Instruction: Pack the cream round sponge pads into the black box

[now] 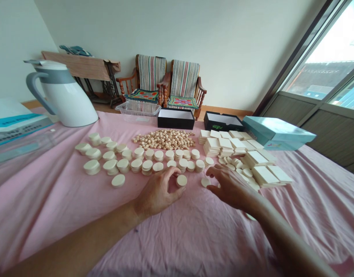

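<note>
My left hand (pixel 158 188) curls around a pale round wooden disc (pixel 181 181) on the pink cloth, its thumb at the near edge and its fingers at the far edge. Whether more discs lie under that one cannot be told. My right hand (pixel 230 184) is open, thumb and fingers apart, just right of another round disc (pixel 205 182). Beyond the hands stand rows of stacked round discs (pixel 147 165). Loose discs (pixel 237 164) lie in a pile past my right hand, partly hidden by it. A single disc or low stack (pixel 118 181) sits nearer on the left.
Small wooden pieces (pixel 165 139) are heaped behind the rows. Square wooden tiles (pixel 237 144) stand stacked at right, beside a light blue box (pixel 277 132). Two black boxes (pixel 176 122) and a clear plastic tray (pixel 140 109) line the back. A white jug (pixel 68 100) stands left.
</note>
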### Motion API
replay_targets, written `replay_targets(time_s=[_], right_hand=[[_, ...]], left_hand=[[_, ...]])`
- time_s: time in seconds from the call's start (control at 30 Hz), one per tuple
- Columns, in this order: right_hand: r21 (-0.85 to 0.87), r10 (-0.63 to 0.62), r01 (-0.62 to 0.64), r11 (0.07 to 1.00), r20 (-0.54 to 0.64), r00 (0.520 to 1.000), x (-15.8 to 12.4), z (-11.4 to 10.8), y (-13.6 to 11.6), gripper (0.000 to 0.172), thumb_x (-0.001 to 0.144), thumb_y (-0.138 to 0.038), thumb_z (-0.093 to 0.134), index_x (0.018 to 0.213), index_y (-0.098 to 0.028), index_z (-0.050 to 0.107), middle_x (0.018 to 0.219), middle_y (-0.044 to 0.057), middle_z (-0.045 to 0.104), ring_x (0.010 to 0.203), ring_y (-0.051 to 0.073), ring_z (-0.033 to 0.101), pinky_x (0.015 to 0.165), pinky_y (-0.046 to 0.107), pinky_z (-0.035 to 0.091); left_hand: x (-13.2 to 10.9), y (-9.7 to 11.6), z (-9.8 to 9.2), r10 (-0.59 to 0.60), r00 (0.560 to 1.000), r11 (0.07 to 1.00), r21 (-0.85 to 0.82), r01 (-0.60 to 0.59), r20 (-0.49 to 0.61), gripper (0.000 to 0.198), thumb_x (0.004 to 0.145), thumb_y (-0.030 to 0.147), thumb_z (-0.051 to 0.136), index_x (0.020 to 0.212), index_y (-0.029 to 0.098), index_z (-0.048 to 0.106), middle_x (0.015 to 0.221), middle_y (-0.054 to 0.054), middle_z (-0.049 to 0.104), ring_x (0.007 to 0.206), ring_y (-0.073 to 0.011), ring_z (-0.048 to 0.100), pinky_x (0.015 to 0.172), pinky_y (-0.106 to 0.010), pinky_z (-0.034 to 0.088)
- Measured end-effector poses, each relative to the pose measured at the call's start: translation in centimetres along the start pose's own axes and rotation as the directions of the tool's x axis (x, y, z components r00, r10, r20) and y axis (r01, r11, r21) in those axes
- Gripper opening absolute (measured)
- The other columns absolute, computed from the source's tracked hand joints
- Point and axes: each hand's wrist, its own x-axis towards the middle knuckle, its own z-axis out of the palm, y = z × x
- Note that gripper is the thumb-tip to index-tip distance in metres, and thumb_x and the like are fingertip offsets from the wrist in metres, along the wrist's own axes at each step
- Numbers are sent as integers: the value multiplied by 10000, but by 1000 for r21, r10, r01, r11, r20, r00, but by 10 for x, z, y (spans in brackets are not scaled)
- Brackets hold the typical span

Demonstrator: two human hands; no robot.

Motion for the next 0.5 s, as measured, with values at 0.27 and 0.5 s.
replay_targets(time_s=[0.27,0.5], right_hand=[[85,-40,44,995,-44,998,2,8,-2,104,764,-127,515,848,-172,557,831,51,553,721,153,530,663,277,380],[308,-188,282,909,-302,935,12,7,-30,332,721,-37,500,1004,-205,543,959,52,553,889,168,524,772,301,426]], left_hand=[[-1,-1,-2,15,1000,1000,15,-15,-6,324,749,222,605,1070,184,574,1013,-44,648,648,-128,570,561,-240,429],[1,-1,-2,29,1000,999,-44,-29,-7,218,790,200,566,997,185,630,894,-41,642,707,-147,566,604,-245,422]])
